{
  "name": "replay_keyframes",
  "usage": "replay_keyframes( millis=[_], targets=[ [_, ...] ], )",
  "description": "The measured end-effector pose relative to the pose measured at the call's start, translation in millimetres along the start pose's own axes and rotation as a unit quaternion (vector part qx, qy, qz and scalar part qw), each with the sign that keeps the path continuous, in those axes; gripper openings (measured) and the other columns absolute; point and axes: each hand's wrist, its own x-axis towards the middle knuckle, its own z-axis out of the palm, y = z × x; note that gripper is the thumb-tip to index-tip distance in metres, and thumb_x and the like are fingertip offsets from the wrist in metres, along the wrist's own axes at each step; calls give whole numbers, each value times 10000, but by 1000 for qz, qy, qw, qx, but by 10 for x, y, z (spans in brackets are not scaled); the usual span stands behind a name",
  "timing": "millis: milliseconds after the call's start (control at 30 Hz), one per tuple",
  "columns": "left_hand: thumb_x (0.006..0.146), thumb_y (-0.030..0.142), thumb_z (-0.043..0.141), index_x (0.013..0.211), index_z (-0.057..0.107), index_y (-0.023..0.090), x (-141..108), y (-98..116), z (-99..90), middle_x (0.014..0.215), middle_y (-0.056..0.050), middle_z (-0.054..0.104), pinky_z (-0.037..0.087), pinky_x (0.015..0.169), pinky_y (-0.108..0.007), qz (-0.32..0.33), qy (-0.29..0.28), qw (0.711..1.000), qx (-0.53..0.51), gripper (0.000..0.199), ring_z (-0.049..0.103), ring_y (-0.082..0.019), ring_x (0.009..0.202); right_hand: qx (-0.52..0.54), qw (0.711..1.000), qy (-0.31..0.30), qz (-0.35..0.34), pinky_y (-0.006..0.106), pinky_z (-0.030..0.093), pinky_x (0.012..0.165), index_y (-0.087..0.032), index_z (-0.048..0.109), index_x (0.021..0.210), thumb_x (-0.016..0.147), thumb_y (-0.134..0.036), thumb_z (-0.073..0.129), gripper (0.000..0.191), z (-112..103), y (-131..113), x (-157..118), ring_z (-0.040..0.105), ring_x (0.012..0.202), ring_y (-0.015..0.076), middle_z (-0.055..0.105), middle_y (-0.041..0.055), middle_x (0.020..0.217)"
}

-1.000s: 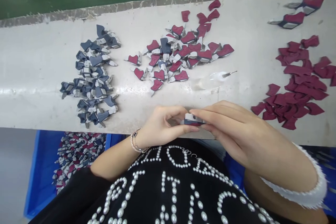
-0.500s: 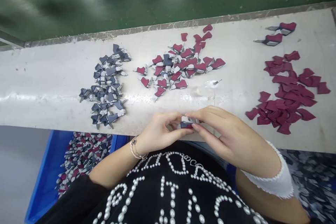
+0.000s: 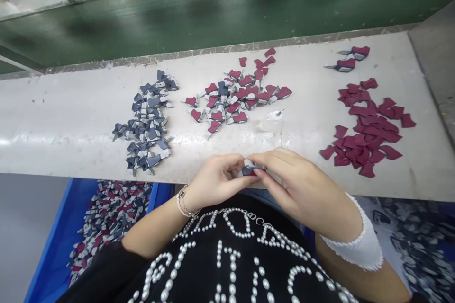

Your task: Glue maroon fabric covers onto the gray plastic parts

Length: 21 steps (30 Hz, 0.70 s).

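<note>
A small grey-and-blue part (image 3: pixel 249 169) is held in front of the torso, seen against the near edge of the white bench (image 3: pixel 71 118). It is pinched between thumb and fingers by the left hand (image 3: pixel 222 177); its other end is gripped by the right hand (image 3: pixel 298 184), thumb and fingertips nearly together. Much of it is covered by fingers. Beyond, a clear bottle (image 3: pixel 275 114) is laid near a heap of red-topped parts (image 3: pixel 245 94). Grey-blue parts (image 3: pixel 152 132) are heaped to the left, red pieces (image 3: pixel 373 133) to the right. More parts are contained in a blue bin (image 3: pixel 53 241), lower left.
</note>
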Motion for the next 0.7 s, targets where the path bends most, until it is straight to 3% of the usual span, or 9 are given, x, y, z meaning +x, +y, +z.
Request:
replay_keyframes(
  millis=[200, 400, 500, 600, 700],
  targets=[
    [836, 411, 721, 642, 473, 170, 2, -12, 33, 560, 61, 458, 344, 471, -188, -1, 20, 1000, -12, 396, 423, -67, 520, -16, 999, 23, 23, 478, 515, 855, -126, 615, 1181, 1026, -168, 406, 264, 65, -38, 10, 616, 952, 276, 697, 121, 1005],
    [816, 415, 747, 762, 598, 148, 20, -22, 54, 644, 9, 603, 444, 571, -221, -40, -26, 991, -125, 311, 584, -119, 617, 10, 1000, 28, 10, 409, 557, 838, -192, 633, 1076, 1037, -210, 423, 214, 67, -3, 28, 661, 946, 236, 701, 90, 1000],
    [753, 451, 798, 736, 590, 145, 72, -94, 74, 625, 6, 613, 466, 586, -235, -63, -18, 981, -181, 370, 614, -128, 596, 1, 999, 51, -4, 393, 577, 829, -192, 637, 1043, 1035, -206, 404, 233, 98, 46, 47, 693, 930, 237, 721, 99, 995],
    [650, 524, 854, 727, 598, 142, 134, -166, 91, 608, -7, 649, 508, 616, -274, -96, -70, 956, -269, 467, 615, -128, 545, 41, 998, 43, -1, 342, 585, 805, -216, 635, 1086, 1044, -293, 413, 238, 125, 116, 88, 718, 911, 225, 740, 80, 994],
    [560, 566, 886, 725, 626, 132, 175, -199, 67, 610, -21, 667, 500, 589, -267, -106, -93, 948, -286, 533, 617, -126, 523, 97, 995, 16, 5, 322, 578, 773, -234, 641, 1038, 1043, -388, 400, 285, 130, 161, 145, 720, 864, 224, 743, 61, 942]
  ],
)
